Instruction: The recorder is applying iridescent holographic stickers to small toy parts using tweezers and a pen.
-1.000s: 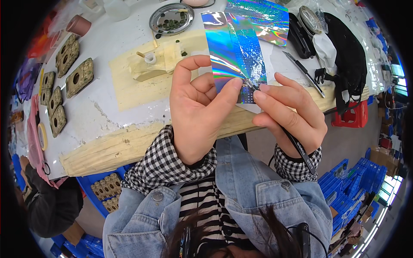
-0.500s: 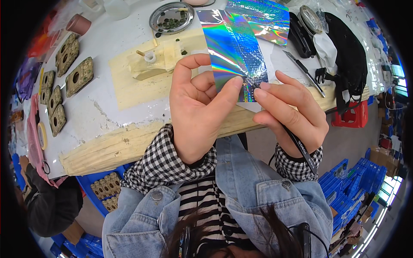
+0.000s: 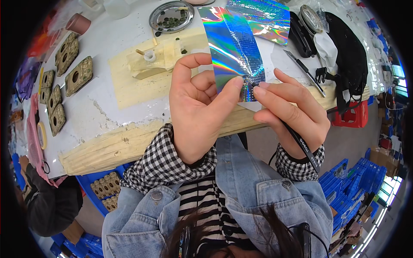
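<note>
My left hand (image 3: 200,105) pinches the lower edge of a shiny holographic sheet (image 3: 228,45) between thumb and fingers, lifted above the table's front edge. The sheet carries rows of tiny marks and bends slightly. Between thumb and fingers of my right hand (image 3: 297,109) are slim black tweezers (image 3: 303,144), their back end pointing down toward my right cuff. The tip touches or nearly touches the sheet beside my left thumb. Whether a small piece sits at the tip is too fine to tell.
A second holographic sheet (image 3: 275,21) lies behind, near a black stapler-like tool (image 3: 301,36) and a craft knife (image 3: 305,73). A round metal tray (image 3: 185,26) holds small dark pieces. Camouflage-patterned plates (image 3: 79,76) lie left; a small white cup (image 3: 149,56) stands mid-table.
The sheet has tilted slightly and its colour reflections have shifted. My right hand has moved a little to the right with the tweezers; my left hand keeps its grip.
</note>
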Demonstrator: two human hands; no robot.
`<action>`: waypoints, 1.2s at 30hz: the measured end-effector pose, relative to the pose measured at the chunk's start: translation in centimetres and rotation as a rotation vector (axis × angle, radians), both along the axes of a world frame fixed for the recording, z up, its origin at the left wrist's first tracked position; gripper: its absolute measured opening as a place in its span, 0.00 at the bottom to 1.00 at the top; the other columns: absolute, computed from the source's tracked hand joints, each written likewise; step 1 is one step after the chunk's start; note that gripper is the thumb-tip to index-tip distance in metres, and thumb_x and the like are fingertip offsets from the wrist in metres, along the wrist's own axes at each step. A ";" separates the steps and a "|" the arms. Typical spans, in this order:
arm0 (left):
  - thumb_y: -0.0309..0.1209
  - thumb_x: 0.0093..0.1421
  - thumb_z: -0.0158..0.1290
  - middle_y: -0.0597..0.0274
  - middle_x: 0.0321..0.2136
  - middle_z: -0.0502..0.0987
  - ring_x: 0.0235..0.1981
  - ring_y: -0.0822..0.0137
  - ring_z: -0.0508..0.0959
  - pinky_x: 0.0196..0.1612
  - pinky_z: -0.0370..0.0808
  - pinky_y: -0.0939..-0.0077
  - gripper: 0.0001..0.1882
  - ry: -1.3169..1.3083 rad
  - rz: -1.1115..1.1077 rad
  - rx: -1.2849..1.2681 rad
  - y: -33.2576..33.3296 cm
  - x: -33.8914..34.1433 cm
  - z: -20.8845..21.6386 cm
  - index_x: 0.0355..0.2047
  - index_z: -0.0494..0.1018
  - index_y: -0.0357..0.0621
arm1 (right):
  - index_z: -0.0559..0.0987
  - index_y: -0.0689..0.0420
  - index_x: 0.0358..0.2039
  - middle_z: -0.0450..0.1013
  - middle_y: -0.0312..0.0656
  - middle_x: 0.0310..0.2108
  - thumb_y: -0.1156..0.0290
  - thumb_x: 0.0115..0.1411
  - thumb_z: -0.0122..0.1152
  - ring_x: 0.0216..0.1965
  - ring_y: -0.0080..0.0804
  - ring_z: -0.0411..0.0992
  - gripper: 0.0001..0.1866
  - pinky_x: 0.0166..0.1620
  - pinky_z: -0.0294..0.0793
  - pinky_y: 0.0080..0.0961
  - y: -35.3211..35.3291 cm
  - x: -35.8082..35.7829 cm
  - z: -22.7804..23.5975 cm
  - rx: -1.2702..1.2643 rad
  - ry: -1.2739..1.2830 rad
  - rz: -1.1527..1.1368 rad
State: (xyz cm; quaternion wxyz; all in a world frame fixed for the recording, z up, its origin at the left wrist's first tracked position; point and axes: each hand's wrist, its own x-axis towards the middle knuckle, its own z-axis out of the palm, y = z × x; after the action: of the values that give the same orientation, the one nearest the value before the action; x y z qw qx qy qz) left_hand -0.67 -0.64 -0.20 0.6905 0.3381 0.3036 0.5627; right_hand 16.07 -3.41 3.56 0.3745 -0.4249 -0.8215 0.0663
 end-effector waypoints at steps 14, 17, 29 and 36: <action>0.19 0.59 0.54 0.49 0.38 0.79 0.38 0.69 0.80 0.41 0.78 0.78 0.22 -0.048 -0.048 -0.091 0.1 -0.2 0.2 0.50 0.57 0.35 | 0.83 0.56 0.39 0.76 0.40 0.33 0.65 0.45 0.72 0.35 0.34 0.78 0.19 0.46 0.79 0.41 0.1 -0.1 -0.9 0.196 -0.126 -0.005; 0.20 0.59 0.54 0.49 0.38 0.79 0.37 0.70 0.80 0.40 0.78 0.79 0.22 -0.055 -0.047 -0.110 0.1 -0.2 0.3 0.51 0.57 0.35 | 0.82 0.57 0.39 0.76 0.41 0.34 0.65 0.45 0.72 0.36 0.36 0.78 0.20 0.46 0.79 0.41 0.1 -0.1 -0.9 0.201 -0.147 0.000; 0.20 0.60 0.54 0.50 0.38 0.79 0.37 0.70 0.80 0.40 0.78 0.79 0.22 -0.056 -0.065 -0.119 0.1 -0.3 0.3 0.51 0.57 0.36 | 0.82 0.56 0.40 0.76 0.42 0.35 0.65 0.45 0.72 0.37 0.36 0.78 0.20 0.47 0.79 0.41 0.1 -0.1 -1.1 0.207 -0.155 0.005; 0.20 0.60 0.54 0.50 0.38 0.79 0.38 0.69 0.80 0.41 0.78 0.78 0.22 -0.074 -0.076 -0.111 0.1 -0.3 0.2 0.50 0.57 0.36 | 0.82 0.56 0.40 0.76 0.41 0.34 0.65 0.45 0.71 0.37 0.36 0.78 0.20 0.47 0.79 0.41 0.1 -0.1 -1.1 0.206 -0.136 0.005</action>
State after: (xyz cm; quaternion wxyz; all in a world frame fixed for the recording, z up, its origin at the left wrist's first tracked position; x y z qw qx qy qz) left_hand -0.98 -0.51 -0.01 0.7399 0.2895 0.2957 0.5304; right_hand 16.00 -3.33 2.42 0.3594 -0.3855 -0.8486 -0.0465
